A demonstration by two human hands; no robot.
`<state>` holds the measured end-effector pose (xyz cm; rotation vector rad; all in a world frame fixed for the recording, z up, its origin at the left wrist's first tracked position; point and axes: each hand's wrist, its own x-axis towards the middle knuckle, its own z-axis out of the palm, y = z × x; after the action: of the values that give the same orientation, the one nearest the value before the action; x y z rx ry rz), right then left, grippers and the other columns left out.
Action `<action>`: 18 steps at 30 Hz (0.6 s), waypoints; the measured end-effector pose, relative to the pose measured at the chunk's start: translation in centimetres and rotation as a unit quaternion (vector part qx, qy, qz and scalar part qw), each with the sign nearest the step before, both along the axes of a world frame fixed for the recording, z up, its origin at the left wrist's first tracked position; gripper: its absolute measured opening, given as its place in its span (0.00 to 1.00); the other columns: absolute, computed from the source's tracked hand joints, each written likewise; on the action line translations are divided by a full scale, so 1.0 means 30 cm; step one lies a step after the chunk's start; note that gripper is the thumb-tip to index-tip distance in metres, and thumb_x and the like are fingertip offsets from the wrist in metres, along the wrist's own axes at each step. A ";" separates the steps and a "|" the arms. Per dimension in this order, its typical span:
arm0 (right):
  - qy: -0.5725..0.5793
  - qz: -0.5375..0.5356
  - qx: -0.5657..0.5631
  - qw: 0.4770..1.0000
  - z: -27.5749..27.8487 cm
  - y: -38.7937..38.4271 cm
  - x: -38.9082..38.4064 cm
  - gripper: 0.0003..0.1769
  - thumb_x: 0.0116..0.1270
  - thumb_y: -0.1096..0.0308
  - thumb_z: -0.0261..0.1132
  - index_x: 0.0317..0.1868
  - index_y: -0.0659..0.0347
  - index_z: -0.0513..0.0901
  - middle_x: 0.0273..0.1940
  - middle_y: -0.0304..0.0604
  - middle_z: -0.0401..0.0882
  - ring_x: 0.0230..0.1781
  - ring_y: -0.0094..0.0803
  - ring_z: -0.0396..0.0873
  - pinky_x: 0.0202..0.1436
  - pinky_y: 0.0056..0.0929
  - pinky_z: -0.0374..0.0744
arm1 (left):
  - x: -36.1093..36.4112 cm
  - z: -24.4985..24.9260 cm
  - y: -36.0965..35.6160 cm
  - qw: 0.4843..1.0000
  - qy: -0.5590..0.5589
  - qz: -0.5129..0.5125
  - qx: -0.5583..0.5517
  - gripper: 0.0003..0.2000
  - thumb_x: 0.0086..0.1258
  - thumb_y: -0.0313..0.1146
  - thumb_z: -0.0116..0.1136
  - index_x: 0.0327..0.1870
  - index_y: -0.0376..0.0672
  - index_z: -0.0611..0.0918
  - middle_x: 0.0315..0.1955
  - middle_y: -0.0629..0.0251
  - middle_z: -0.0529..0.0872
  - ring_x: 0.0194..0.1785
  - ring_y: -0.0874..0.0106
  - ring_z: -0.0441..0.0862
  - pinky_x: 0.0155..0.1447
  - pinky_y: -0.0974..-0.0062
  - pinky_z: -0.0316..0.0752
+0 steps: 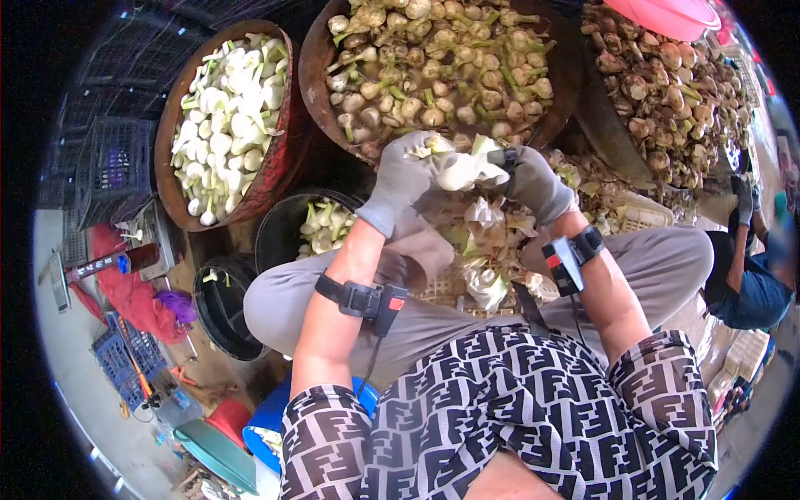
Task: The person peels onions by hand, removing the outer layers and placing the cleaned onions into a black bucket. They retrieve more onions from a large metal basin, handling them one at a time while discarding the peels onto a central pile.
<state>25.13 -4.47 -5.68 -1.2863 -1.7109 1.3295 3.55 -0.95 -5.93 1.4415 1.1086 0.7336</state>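
Observation:
My left hand (402, 177), in a grey glove, is closed around the side of a white garlic bulb (461, 172) with loose skin and a pale green stem end. My right hand (537, 182), gloved likewise, is closed at the bulb's right side on a small dark tool (500, 157); its blade, if any, is hidden. Peeled garlic skins (485, 218) lie in a heap below both hands. Just beyond them stands a large round tub (315, 71) of unpeeled garlic bulbs in murky water.
At left stands a rusty red drum (287, 150) of white peeled garlic, with a black bucket (268, 225) of more bulbs beside it. A heap of brownish garlic (667, 92) lies at upper right beneath a pink basin (671, 18). A co-worker (754, 283) sits at far right.

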 end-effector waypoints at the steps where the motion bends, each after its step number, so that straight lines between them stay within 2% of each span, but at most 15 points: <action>1: 0.012 0.001 -0.021 1.000 0.002 -0.006 0.015 0.11 0.53 0.68 0.65 0.37 0.63 0.81 0.32 0.43 0.82 0.33 0.28 0.78 0.41 0.25 0.75 | -0.003 0.003 0.000 0.998 -0.053 -0.005 -0.040 0.09 0.59 0.28 0.63 0.38 0.36 0.80 0.33 0.69 0.83 0.38 0.81 0.77 0.44 0.83 0.73; 2: 0.024 0.003 -0.042 0.999 0.015 -0.007 0.025 0.11 0.52 0.67 0.66 0.36 0.61 0.82 0.32 0.45 0.82 0.32 0.32 0.79 0.41 0.26 0.75 | -0.001 0.018 0.001 0.991 -0.106 -0.009 -0.079 0.09 0.59 0.28 0.63 0.38 0.36 0.80 0.33 0.70 0.83 0.37 0.81 0.77 0.44 0.83 0.72; 3: -0.008 0.010 0.001 1.000 0.004 -0.012 0.034 0.11 0.52 0.66 0.66 0.36 0.61 0.82 0.31 0.45 0.81 0.32 0.35 0.79 0.40 0.28 0.75 | 0.003 0.055 0.000 0.991 -0.116 -0.045 -0.057 0.09 0.60 0.29 0.62 0.39 0.36 0.80 0.33 0.71 0.83 0.37 0.82 0.76 0.44 0.85 0.72; 5: -0.071 0.023 0.089 0.993 -0.036 -0.013 0.051 0.12 0.51 0.64 0.67 0.35 0.59 0.82 0.29 0.47 0.80 0.31 0.41 0.79 0.38 0.31 0.75 | -0.007 0.056 0.002 0.986 -0.122 -0.069 -0.088 0.11 0.60 0.33 0.61 0.39 0.36 0.80 0.34 0.70 0.83 0.38 0.81 0.76 0.44 0.84 0.71; 8: -0.213 0.067 0.173 0.959 -0.083 -0.013 0.091 0.09 0.52 0.63 0.66 0.32 0.58 0.82 0.29 0.47 0.79 0.29 0.45 0.77 0.34 0.34 0.74 | -0.015 0.079 0.006 0.975 -0.186 -0.098 -0.068 0.15 0.61 0.39 0.60 0.39 0.35 0.80 0.35 0.67 0.82 0.39 0.79 0.77 0.43 0.83 0.73; 9: -0.215 0.082 0.195 0.954 -0.096 -0.024 0.103 0.07 0.53 0.66 0.64 0.32 0.58 0.81 0.28 0.46 0.79 0.29 0.43 0.76 0.35 0.34 0.74 | -0.016 0.088 0.005 0.969 -0.215 -0.107 -0.051 0.16 0.61 0.41 0.59 0.39 0.35 0.79 0.36 0.66 0.82 0.40 0.77 0.78 0.43 0.82 0.73; 11: -0.219 0.112 0.237 0.940 -0.114 -0.060 0.122 0.05 0.55 0.71 0.61 0.33 0.58 0.81 0.27 0.43 0.78 0.30 0.39 0.75 0.38 0.34 0.74 | -0.014 0.083 0.001 0.953 -0.281 -0.008 -0.112 0.18 0.62 0.43 0.58 0.41 0.34 0.78 0.37 0.65 0.82 0.41 0.75 0.79 0.40 0.82 0.75; 12: -0.191 0.093 0.136 0.968 -0.064 -0.073 0.114 0.06 0.56 0.72 0.60 0.34 0.59 0.81 0.28 0.42 0.79 0.30 0.37 0.75 0.38 0.32 0.74 | -0.014 0.077 0.000 0.938 -0.313 0.043 -0.142 0.19 0.62 0.44 0.57 0.42 0.34 0.78 0.38 0.64 0.82 0.41 0.73 0.79 0.39 0.81 0.76; 13: -0.160 0.073 0.033 0.984 -0.003 -0.092 0.115 0.06 0.56 0.72 0.59 0.35 0.60 0.80 0.29 0.41 0.79 0.31 0.35 0.75 0.39 0.30 0.74 | -0.031 0.020 0.018 0.953 -0.270 0.081 -0.110 0.18 0.65 0.45 0.54 0.43 0.37 0.77 0.37 0.65 0.82 0.38 0.74 0.79 0.32 0.82 0.76; 14: -0.127 0.054 -0.070 0.988 0.060 -0.105 0.103 0.07 0.57 0.73 0.58 0.35 0.60 0.80 0.29 0.40 0.79 0.31 0.33 0.76 0.39 0.29 0.74 | -0.042 0.013 0.033 0.941 -0.265 0.153 -0.145 0.17 0.66 0.45 0.53 0.43 0.38 0.77 0.36 0.65 0.81 0.35 0.75 0.79 0.30 0.83 0.75; 15: 0.230 -0.153 -0.274 0.921 0.097 -0.115 0.065 0.04 0.58 0.74 0.60 0.34 0.63 0.80 0.27 0.32 0.77 0.27 0.17 0.72 0.29 0.18 0.71 | -0.055 0.008 0.039 0.923 -0.257 0.224 -0.180 0.16 0.66 0.45 0.52 0.42 0.39 0.77 0.35 0.66 0.81 0.33 0.76 0.78 0.29 0.84 0.74; 16: 0.305 -0.146 -0.243 0.909 0.147 -0.112 0.075 0.06 0.57 0.75 0.61 0.36 0.63 0.79 0.29 0.34 0.78 0.26 0.20 0.73 0.30 0.16 0.71 | -0.074 0.005 0.057 0.899 -0.246 0.294 -0.213 0.16 0.67 0.45 0.52 0.41 0.40 0.77 0.34 0.67 0.81 0.30 0.77 0.77 0.27 0.84 0.73; 17: 0.224 -0.118 -0.174 0.952 0.135 -0.120 0.099 0.08 0.56 0.75 0.61 0.38 0.64 0.79 0.29 0.35 0.78 0.27 0.21 0.74 0.31 0.17 0.72 | -0.135 -0.121 0.091 0.893 -0.249 0.330 -0.179 0.13 0.67 0.45 0.53 0.39 0.43 0.78 0.27 0.69 0.79 0.23 0.80 0.73 0.22 0.85 0.69; 18: 0.125 -0.073 -0.181 0.973 0.097 -0.126 0.130 0.10 0.56 0.75 0.60 0.40 0.64 0.78 0.31 0.37 0.79 0.30 0.23 0.75 0.33 0.20 0.73 | -0.130 -0.085 0.086 0.884 -0.250 0.333 -0.211 0.14 0.67 0.45 0.53 0.39 0.43 0.77 0.26 0.69 0.78 0.22 0.80 0.72 0.21 0.85 0.68</action>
<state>29.02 -8.25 -2.78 -1.3429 -1.2147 1.6877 -0.34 1.62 -8.49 0.4299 1.2462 1.1746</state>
